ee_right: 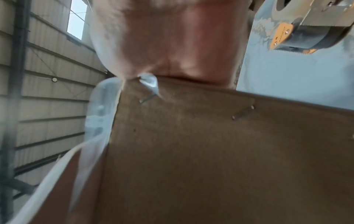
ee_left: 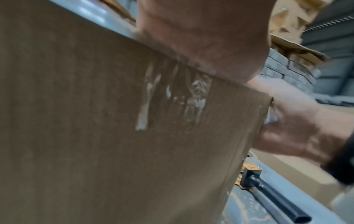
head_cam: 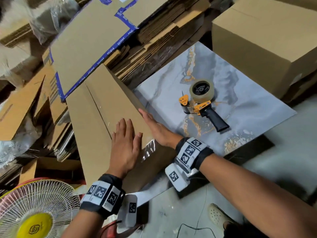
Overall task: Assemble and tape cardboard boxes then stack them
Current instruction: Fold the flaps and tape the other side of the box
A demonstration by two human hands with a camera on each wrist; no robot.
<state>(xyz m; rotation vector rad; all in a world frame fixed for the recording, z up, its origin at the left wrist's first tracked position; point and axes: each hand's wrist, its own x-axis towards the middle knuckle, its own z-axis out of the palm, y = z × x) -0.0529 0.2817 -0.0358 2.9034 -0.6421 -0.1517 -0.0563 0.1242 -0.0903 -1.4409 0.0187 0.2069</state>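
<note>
Both hands flat, gripping nothing: left hand (head_cam: 126, 146) on the box (head_cam: 109, 107) top, right hand (head_cam: 157, 128) on its right edge. Press the wrinkled tape (head_cam: 149, 150) smooth over the near edge; tape gun (head_cam: 202, 103) lies right.

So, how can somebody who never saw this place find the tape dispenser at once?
Look for the grey marbled board to the right of the box that both hands press. The tape dispenser lies alone on that board. It is the only tool among all the cardboard: orange frame, black handle, clear tape roll.
</note>
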